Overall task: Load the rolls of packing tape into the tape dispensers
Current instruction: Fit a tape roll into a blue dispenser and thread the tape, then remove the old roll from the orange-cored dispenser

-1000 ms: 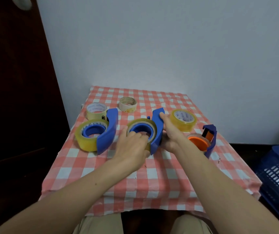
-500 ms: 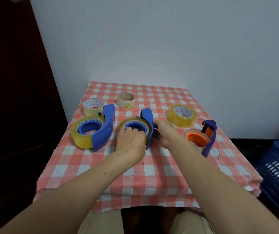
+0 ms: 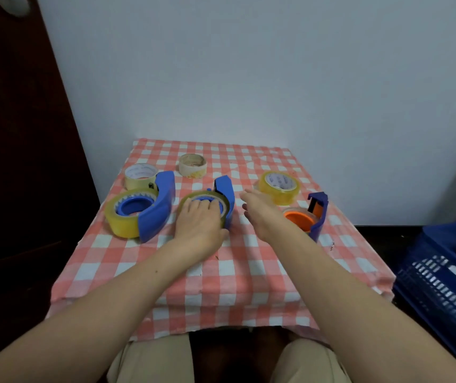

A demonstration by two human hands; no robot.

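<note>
Three tape dispensers lie on the checked table. The left blue dispenser (image 3: 156, 207) carries a yellow roll (image 3: 120, 221). The middle blue dispenser (image 3: 225, 192) also has a roll on its hub, and my left hand (image 3: 199, 223) rests flat on that roll, fingers spread over it. My right hand (image 3: 261, 211) hovers open just right of that dispenser, touching nothing. The right dispenser (image 3: 316, 217) has an orange hub with no yellow roll on it. Loose rolls lie behind: a yellow roll (image 3: 279, 187), a pale roll (image 3: 140, 175) and a thin cream roll (image 3: 193, 165).
The table (image 3: 221, 277) wears a red-and-white checked cloth and stands against a white wall. A dark door is at the left. A blue plastic crate (image 3: 442, 283) sits on the floor at the right. My knees show below the table's front edge.
My right hand has let go of the middle dispenser and drawn away to the right, opening. My left hand stays on the roll, now pressed flatter on it.
</note>
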